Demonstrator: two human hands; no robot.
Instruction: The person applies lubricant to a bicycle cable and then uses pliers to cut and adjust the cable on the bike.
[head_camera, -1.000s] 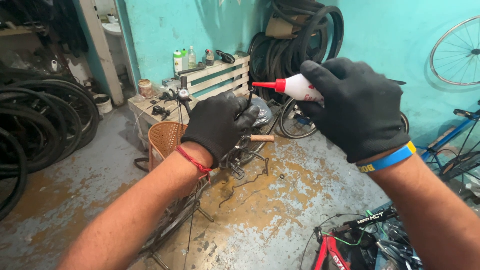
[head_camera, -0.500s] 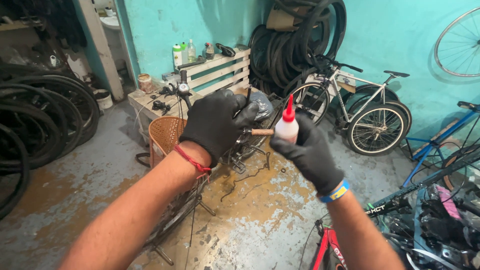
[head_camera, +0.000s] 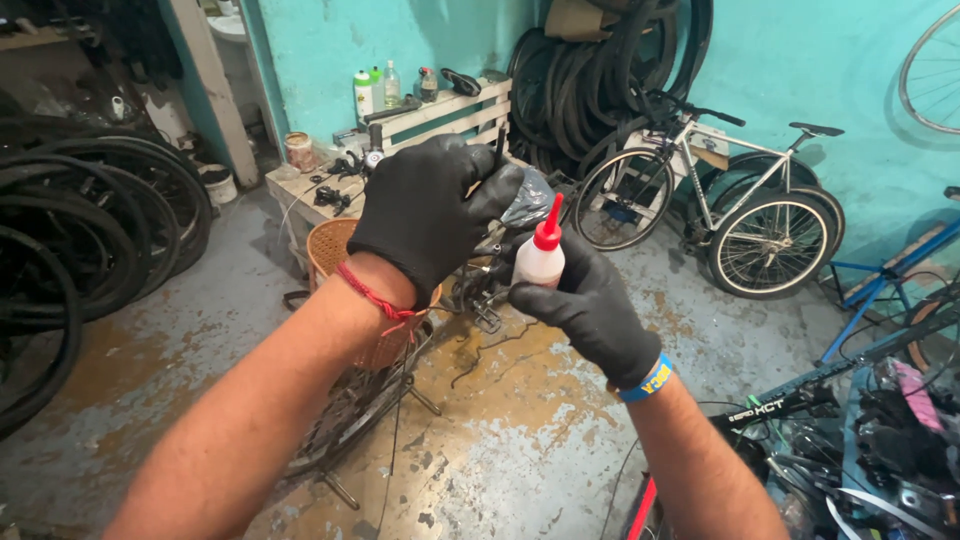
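Left hand (head_camera: 430, 215), at frame centre, hides what its curled fingers grip; right hand (head_camera: 590, 300) fingers clasp a white bottle (head_camera: 540, 262), red-nozzled, upright.

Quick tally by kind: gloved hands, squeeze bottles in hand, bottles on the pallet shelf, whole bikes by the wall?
Gloved hands: 2, left hand and right hand
Squeeze bottle: 1
Shelf bottles: 4
Whole bike: 1
Total: 8

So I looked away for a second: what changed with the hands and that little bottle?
The right hand brought the small white bottle down from head height and turned it from lying sideways to upright, red nozzle up, beside the left hand. The left hand stayed clenched above the wicker basket.
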